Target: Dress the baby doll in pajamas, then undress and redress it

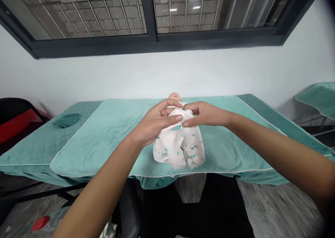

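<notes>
A pair of white baby trousers [178,144] with a teal print hangs in front of me, its two legs pointing down toward the near edge of the bed. My left hand [157,123] grips the upper left part of the cloth, thumb in front. My right hand [205,114] pinches the top from the other side, its fingertips close to the left thumb. Behind the cloth and hands lies a baby doll; only its head [174,97] and a bit of white at its neck show. The rest of the doll is hidden.
A bed with a teal cover [104,144] stands against the white wall, with a face hole [67,120] at its left end. A dark-framed barred window [154,43] is above. A red-capped bottle [42,222] stands at lower left, near a black-and-red chair [15,123].
</notes>
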`<state>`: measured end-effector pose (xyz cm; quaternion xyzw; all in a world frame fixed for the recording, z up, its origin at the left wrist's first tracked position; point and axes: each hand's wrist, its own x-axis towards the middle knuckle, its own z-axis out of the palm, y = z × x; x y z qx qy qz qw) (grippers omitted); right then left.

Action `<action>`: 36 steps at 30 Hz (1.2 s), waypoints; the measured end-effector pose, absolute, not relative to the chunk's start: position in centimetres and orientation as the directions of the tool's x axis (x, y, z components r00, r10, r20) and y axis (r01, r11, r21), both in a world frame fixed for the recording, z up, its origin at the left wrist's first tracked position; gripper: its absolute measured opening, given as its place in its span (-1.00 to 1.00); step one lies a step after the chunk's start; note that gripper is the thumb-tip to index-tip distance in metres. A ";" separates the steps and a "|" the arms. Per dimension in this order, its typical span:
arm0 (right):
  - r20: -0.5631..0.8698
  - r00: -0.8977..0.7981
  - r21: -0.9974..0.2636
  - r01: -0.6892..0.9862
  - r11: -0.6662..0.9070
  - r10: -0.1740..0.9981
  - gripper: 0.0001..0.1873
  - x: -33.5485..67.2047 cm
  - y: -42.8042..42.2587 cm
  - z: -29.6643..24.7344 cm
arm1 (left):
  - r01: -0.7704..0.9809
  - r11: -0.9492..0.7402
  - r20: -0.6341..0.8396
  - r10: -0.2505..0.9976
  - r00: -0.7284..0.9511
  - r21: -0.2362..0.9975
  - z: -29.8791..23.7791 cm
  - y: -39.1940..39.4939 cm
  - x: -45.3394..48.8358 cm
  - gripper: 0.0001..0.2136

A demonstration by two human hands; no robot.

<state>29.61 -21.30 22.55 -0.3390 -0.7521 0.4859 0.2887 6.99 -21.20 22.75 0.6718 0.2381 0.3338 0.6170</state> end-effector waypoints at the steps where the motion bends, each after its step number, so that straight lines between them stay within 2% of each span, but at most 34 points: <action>1: 0.105 -0.604 -0.937 0.207 0.283 0.790 -0.67 29.8 -21.2 22.7 | -0.047 -0.158 0.149 0.735 0.661 0.986 22.8 -21.4 7.1 -0.59; 4: 0.183 -0.595 -0.958 0.070 0.277 0.783 -0.67 29.9 -21.1 23.1 | 0.131 -0.307 0.146 0.733 0.664 0.943 22.6 -22.0 7.6 -0.56; 7: 0.243 -0.579 -0.956 -0.004 0.295 0.779 -0.63 29.6 -21.1 23.2 | 0.177 -0.396 0.225 0.776 0.590 0.901 22.6 -22.1 8.0 -0.77; 10: 0.137 -0.613 -0.947 0.149 0.284 0.778 -0.61 29.5 -21.1 22.7 | 0.008 -0.368 0.341 0.870 0.356 0.930 23.2 -21.6 7.9 -0.86; 13: -0.010 -0.601 -0.912 0.333 0.239 0.799 -0.63 29.8 -20.7 22.0 | -0.172 -0.298 0.333 0.913 0.235 0.939 23.6 -21.0 7.6 -0.86; 14: 0.012 -0.565 -0.923 0.311 0.226 0.825 -0.63 29.8 -20.5 21.8 | -0.196 -0.268 0.312 0.917 0.248 0.943 23.6 -20.9 7.6 -0.84; 16: 0.138 -0.444 -0.963 0.147 0.224 0.885 -0.59 29.9 -19.9 21.6 | -0.173 -0.200 0.251 0.901 0.354 0.964 23.3 -20.8 7.5 -0.78; 18: 0.226 -0.339 -0.972 -0.017 0.234 0.913 -0.55 29.9 -19.4 21.6 | -0.053 -0.152 0.157 0.832 0.532 0.987 22.7 -20.9 7.4 -0.72; 20: 0.228 -0.325 -0.974 -0.066 0.218 0.918 -0.52 29.9 -19.3 21.6 | 0.083 -0.158 0.065 0.750 0.658 0.984 21.9 -20.9 7.3 -0.71; 21: 0.209 -0.352 -0.977 -0.042 0.207 0.912 -0.52 29.9 -19.4 21.5 | 0.103 -0.168 0.056 0.740 0.671 0.980 21.5 -20.8 7.2 -0.72; 23: 0.137 -0.460 -0.978 0.080 0.194 0.877 -0.55 29.8 -19.8 21.2 | 0.034 -0.170 0.117 0.792 0.599 0.985 20.8 -20.4 7.2 -0.77; 26: -0.085 -0.686 -0.935 0.305 0.180 0.723 -0.63 29.7 -20.8 20.6 | -0.149 -0.141 0.191 0.891 0.411 0.979 19.7 -19.7 7.6 -0.86; 28: -0.185 -0.753 -0.924 0.352 0.150 0.632 -0.65 29.8 -21.1 20.1 | -0.201 -0.080 0.153 0.913 0.377 0.976 19.0 -19.6 8.0 -0.87; 30: -0.124 -0.732 -0.958 0.265 0.113 0.670 -0.65 30.1 -21.1 19.6 | -0.203 0.009 0.079 0.903 0.422 0.979 18.4 -19.9 8.1 -0.82; 32: 0.018 -0.628 -0.992 0.087 0.093 0.778 -0.62 30.7 -20.9 19.0 | -0.146 0.074 0.014 0.851 0.525 0.987 18.1 -20.4 8.0 -0.73; 34: 0.105 -0.534 -0.994 -0.080 0.073 0.839 -0.58 31.0 -20.7 18.4 | -0.047 0.082 -0.032 0.754 0.656 0.996 18.0 -20.9 7.6 -0.66; 36: 0.127 -0.515 -0.984 -0.171 0.044 0.848 -0.54 31.0 -20.7 17.7 | 0.032 0.050 -0.058 0.673 0.737 0.998 17.9 -21.0 7.5 -0.60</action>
